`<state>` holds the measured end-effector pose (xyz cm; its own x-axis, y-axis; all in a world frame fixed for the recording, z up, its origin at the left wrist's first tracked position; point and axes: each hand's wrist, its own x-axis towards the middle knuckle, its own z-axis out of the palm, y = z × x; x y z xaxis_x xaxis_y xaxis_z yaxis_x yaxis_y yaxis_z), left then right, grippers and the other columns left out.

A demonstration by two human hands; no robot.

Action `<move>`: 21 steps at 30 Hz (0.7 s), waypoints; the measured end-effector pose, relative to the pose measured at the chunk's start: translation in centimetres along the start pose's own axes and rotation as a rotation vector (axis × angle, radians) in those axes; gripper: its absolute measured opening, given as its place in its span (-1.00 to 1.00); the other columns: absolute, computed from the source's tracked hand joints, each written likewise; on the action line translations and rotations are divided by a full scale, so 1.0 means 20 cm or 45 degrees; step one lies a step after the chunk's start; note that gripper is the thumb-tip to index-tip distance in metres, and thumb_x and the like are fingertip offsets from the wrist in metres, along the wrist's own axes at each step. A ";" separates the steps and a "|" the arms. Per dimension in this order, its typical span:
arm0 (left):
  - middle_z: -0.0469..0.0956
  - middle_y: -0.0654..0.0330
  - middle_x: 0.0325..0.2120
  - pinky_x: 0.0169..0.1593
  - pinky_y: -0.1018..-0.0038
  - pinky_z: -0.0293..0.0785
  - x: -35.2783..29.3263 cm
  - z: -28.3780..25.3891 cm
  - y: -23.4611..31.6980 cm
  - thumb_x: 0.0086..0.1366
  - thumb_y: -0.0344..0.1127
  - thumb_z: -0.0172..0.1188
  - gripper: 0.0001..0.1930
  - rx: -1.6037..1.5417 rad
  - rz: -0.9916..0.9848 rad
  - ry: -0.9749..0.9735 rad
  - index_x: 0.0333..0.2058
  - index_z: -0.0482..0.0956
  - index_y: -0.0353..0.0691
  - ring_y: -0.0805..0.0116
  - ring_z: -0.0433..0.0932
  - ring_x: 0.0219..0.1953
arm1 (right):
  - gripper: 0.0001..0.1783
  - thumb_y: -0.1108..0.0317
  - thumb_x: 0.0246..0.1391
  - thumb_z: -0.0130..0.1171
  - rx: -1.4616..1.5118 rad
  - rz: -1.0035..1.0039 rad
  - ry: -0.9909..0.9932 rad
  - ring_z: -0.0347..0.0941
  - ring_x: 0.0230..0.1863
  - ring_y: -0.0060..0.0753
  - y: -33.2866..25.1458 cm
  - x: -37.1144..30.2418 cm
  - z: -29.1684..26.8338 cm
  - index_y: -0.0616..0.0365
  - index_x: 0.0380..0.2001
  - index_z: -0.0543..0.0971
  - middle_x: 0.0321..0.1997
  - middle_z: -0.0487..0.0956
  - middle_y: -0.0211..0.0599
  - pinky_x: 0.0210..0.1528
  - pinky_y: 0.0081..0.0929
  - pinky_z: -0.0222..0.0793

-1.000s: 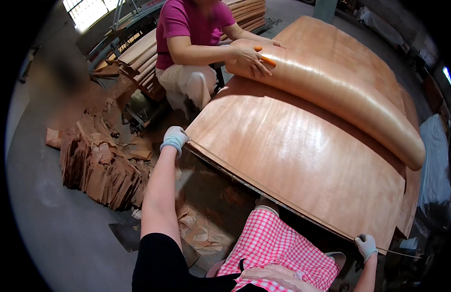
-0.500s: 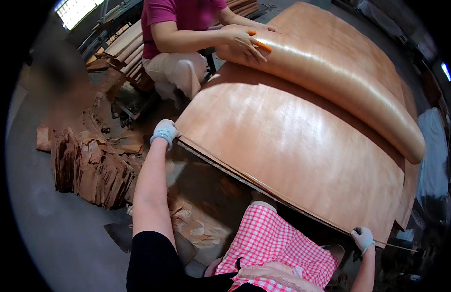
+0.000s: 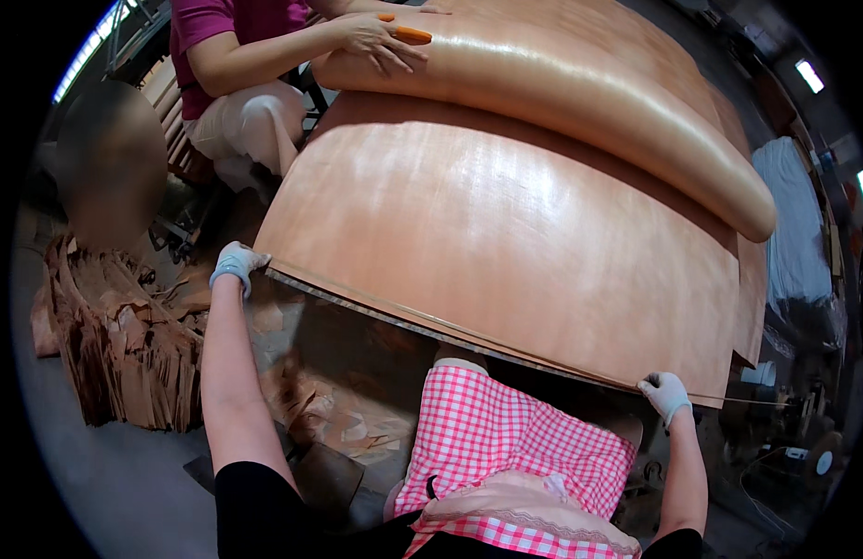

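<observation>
A broad sheet of tan wood veneer spreads in front of me on top of a stack. My left hand, in a pale glove, is closed on its near left corner. Near the right end of the same edge, my gloved right hand pinches with thumb and fingers. A thin strip runs along this edge and sticks out past the right corner; whether my fingers also hold it I cannot tell. Farther back lies a rolled-over veneer sheet, with a co-worker's hand wearing orange finger covers resting on it.
The co-worker in a magenta top sits at the far left. Torn veneer scraps are piled on the floor to my left. Plastic-wrapped material stands at the right, above a small machine with a wheel.
My view has shifted, so the sheet, my hands and the co-worker appear farther left and higher. Both hands stay at the same places on the near edge.
</observation>
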<state>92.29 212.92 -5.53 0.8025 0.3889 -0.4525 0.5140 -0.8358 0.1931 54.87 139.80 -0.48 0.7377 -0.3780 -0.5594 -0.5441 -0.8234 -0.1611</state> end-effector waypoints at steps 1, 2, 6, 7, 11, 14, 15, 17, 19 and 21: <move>0.58 -0.07 -0.11 0.01 0.34 0.46 0.01 0.01 0.00 -0.11 -0.15 0.54 -0.29 -0.026 -0.021 0.036 -0.01 0.48 -0.41 0.14 0.57 -0.08 | -0.67 0.20 0.02 0.21 -0.008 0.020 0.014 0.59 -0.32 -0.12 0.01 0.00 0.01 0.31 -0.33 0.63 -0.38 0.62 0.04 -0.21 -0.31 0.43; 0.54 -0.09 -0.04 0.06 0.31 0.44 0.02 0.02 -0.02 -0.12 -0.13 0.55 -0.21 -0.051 -0.040 0.071 0.05 0.43 -0.42 0.13 0.53 -0.01 | -0.66 0.18 0.01 0.21 -0.014 0.041 0.028 0.59 -0.30 -0.10 0.02 0.01 0.03 0.30 -0.34 0.63 -0.37 0.62 0.04 -0.20 -0.30 0.44; 0.31 -0.13 0.19 0.17 0.16 0.33 0.04 0.04 -0.10 -0.12 -0.10 0.55 0.05 -0.436 -0.089 -0.051 0.27 0.13 -0.39 0.05 0.33 0.19 | -0.58 0.06 -0.05 0.24 -0.116 0.098 0.052 0.59 -0.24 -0.03 0.02 0.02 0.05 0.26 -0.36 0.65 -0.33 0.63 0.05 -0.16 -0.26 0.45; 0.25 -0.11 0.23 0.21 0.13 0.26 0.06 0.05 -0.15 -0.12 -0.09 0.54 0.11 -0.541 -0.116 -0.065 0.31 0.04 -0.35 0.05 0.27 0.24 | -0.56 0.02 -0.06 0.25 -0.118 0.095 0.051 0.58 -0.23 -0.02 0.01 0.02 0.05 0.25 -0.36 0.66 -0.33 0.63 0.05 -0.15 -0.24 0.45; 0.18 -0.06 0.29 0.30 0.11 0.06 0.22 0.10 -0.31 -0.08 0.01 0.50 0.15 -0.551 -0.146 -0.095 0.36 -0.05 -0.27 0.09 0.14 0.31 | -0.53 -0.03 -0.07 0.23 -0.140 0.134 0.055 0.57 -0.19 0.00 0.01 0.05 0.05 0.21 -0.36 0.66 -0.30 0.63 0.04 -0.11 -0.20 0.44; 0.21 -0.02 0.28 0.33 0.23 0.02 0.27 0.26 -0.17 -0.03 0.17 0.43 0.16 -0.363 -0.119 -0.154 0.34 -0.05 -0.37 0.12 0.14 0.31 | -0.47 -0.10 -0.03 0.19 -0.184 0.277 -0.041 0.52 -0.08 0.03 0.06 0.00 0.03 0.16 -0.23 0.64 -0.17 0.61 0.03 -0.02 -0.17 0.41; 0.23 -0.03 0.26 0.33 0.29 0.04 0.37 0.28 -0.29 -0.03 0.21 0.41 0.18 -0.363 -0.071 -0.124 0.33 -0.05 -0.39 0.18 0.16 0.31 | -0.48 -0.09 -0.03 0.19 -0.190 0.253 -0.049 0.53 -0.09 0.01 0.04 0.03 0.04 0.16 -0.23 0.64 -0.18 0.61 0.01 -0.03 -0.18 0.42; 0.28 -0.01 0.24 0.33 0.39 0.05 0.56 0.29 -0.47 0.00 0.30 0.34 0.16 -0.184 -0.060 -0.165 0.32 -0.02 -0.41 0.26 0.22 0.27 | -0.50 -0.08 -0.03 0.20 -0.169 0.244 -0.088 0.54 -0.11 -0.02 0.01 0.07 0.03 0.15 -0.25 0.64 -0.20 0.62 -0.02 -0.04 -0.20 0.43; 0.21 -0.01 0.28 0.34 0.38 0.05 0.69 0.15 -0.67 0.04 0.32 0.29 0.12 -0.211 -0.115 -0.029 0.32 -0.02 -0.37 0.19 0.18 0.30 | -0.53 -0.07 -0.03 0.21 -0.047 0.213 -0.137 0.55 -0.13 -0.05 0.00 0.13 0.06 0.14 -0.27 0.64 -0.22 0.63 -0.05 -0.06 -0.23 0.44; 0.15 0.02 0.32 0.35 0.32 0.02 0.68 0.19 -0.59 0.10 0.35 0.21 0.06 -0.234 -0.184 -0.075 0.32 0.02 -0.33 0.13 0.13 0.33 | -0.55 -0.05 -0.03 0.22 -0.020 0.224 -0.161 0.56 -0.15 -0.08 -0.01 0.12 0.03 0.13 -0.29 0.65 -0.24 0.64 -0.08 -0.08 -0.25 0.44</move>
<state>95.98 226.65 -17.18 0.7003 0.4714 -0.5361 0.6730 -0.6865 0.2753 56.42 139.41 -2.29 0.5755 -0.4612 -0.6753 -0.6528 -0.7565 -0.0396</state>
